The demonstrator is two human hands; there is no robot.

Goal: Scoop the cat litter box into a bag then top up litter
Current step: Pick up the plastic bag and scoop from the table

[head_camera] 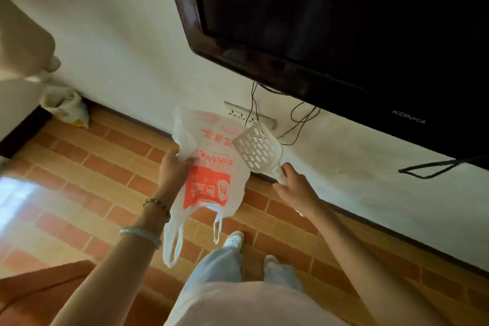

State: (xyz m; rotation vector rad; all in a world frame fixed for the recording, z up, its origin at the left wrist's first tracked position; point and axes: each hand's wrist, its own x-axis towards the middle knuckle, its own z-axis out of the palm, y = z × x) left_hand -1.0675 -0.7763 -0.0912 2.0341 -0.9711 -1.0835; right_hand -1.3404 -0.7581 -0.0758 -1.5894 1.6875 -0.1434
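Bag [211, 188] gripped by left hand [172, 168] likely needs its mouth shaken open while right hand [296, 189] holds the scoop [258, 149] clear.

The TV [344, 21] was cut off by the top and right edges. The handle of the scoop [258, 149] was mostly hidden in the right hand [296, 188]. The red print on the bag [211, 182] was too blurred to read. Bag and scoop covered part of the power strip [238, 112]. The small bag [66, 107] by the wall was blurred, and its contents could not be told.

beaded bracelet [156, 208] and pale green bangle [140, 236], light jeans [217, 270], white shoes [234, 239], pale top [238, 304].
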